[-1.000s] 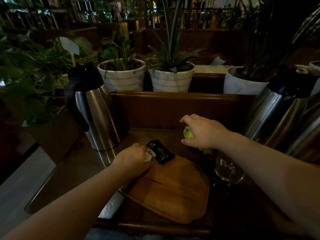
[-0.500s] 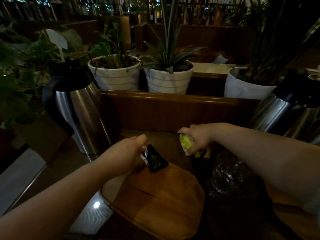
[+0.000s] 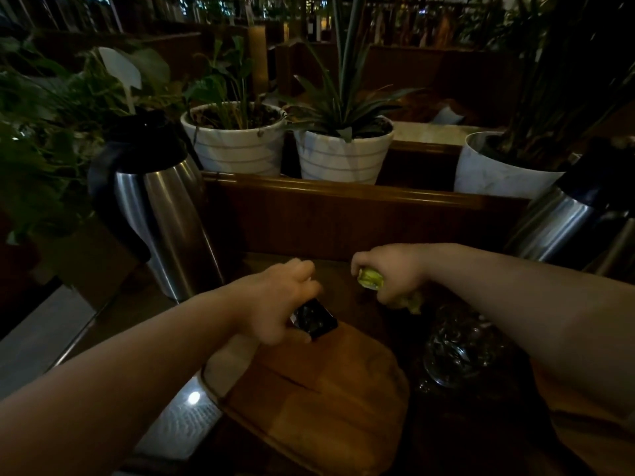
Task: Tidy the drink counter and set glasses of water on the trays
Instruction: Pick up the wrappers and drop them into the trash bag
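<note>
My left hand [image 3: 281,300] is closed around a small black packet [image 3: 314,321], held just above the far edge of a wooden tray [image 3: 319,407] on the dark counter. My right hand [image 3: 395,273] grips a crumpled yellow-green wrapper [image 3: 369,278], which sticks out on both sides of the fist. An empty clear glass [image 3: 457,352] stands on the counter under my right forearm, to the right of the tray. The light is dim and the packet's print is unreadable.
A steel carafe with a black lid [image 3: 158,214] stands at the left; another carafe [image 3: 567,218] is at the right. A wooden partition [image 3: 343,214] closes the back, with white plant pots [image 3: 237,146] behind it. A second tray's edge [image 3: 577,427] shows under my right arm.
Both hands have lifted slightly and drawn back toward me with the packet and the wrapper. The view has shifted, so the left carafe and the tray now sit further right.
</note>
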